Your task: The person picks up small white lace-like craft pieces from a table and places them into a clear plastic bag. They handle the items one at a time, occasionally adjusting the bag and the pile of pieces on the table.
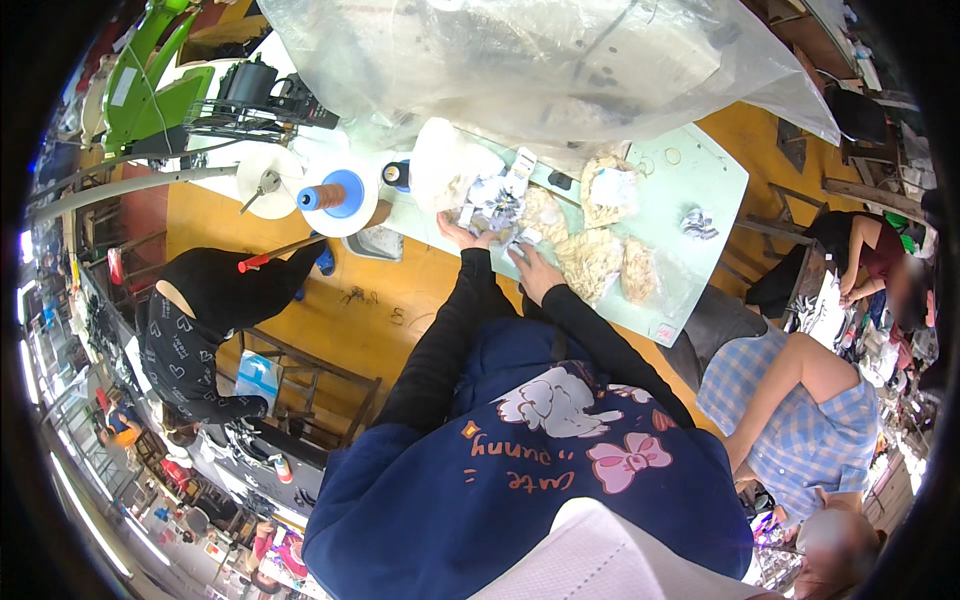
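Note:
A bundle of grey-and-white patterned fabric pieces [493, 203], which look gathered, lies at the table's near edge with clear plastic around part of it. My left hand [465, 235] cups its near left side, thumb apart from the fingers. My right hand [538, 273] is at its near right corner, with bent fingertips on a small grey-and-white piece; the exact grip is partly hidden. Beside my right hand lie clear bags of crumpled beige fabric pieces [588, 255]. Another beige bag [610, 190] with a white label lies farther back. One loose grey-and-white gathered piece [698, 223] rests to the right.
A large clear plastic sheet [550, 70] covers the table's far side. On the left stand a blue spool with brown thread [335, 190], a white reel [270, 183] and a black fan-like machine [255, 95]. People sit close on both sides; a stool [300, 385] stands left.

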Demonstrator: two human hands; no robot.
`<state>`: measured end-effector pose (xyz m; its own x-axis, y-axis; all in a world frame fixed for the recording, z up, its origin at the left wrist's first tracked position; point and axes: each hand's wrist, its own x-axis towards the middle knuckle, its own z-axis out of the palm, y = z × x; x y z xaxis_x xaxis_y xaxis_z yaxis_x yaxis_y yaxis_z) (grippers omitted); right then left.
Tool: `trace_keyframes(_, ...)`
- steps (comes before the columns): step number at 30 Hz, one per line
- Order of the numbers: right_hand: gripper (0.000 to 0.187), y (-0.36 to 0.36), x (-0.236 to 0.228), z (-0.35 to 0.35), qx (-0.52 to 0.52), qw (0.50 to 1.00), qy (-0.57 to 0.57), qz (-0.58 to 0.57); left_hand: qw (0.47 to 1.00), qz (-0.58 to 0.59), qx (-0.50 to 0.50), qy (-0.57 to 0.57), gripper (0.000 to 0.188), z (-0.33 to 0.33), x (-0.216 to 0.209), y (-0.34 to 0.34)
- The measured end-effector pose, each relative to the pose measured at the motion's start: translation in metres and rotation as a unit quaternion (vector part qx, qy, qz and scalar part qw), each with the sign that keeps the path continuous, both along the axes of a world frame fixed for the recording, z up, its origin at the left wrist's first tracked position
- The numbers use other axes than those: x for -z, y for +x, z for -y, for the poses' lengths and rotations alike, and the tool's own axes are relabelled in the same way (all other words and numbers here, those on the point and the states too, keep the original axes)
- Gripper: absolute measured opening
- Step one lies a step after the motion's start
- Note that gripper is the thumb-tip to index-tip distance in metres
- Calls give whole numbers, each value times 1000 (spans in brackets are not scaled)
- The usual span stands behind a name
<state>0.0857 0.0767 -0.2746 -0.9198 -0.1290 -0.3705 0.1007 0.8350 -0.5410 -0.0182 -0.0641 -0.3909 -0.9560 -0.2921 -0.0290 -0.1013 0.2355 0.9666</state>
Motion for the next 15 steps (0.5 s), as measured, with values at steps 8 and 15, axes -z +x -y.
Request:
trace_keyframes(8, 43, -28, 15, 4, -8, 997, 27, -67, 971, 140, 4, 195, 140, 48, 12, 19)
trace_keyframes(15, 35, -1, -1, -19, 67, 986, -76, -135, 975, 220, -11, -18, 126, 55, 20, 32)
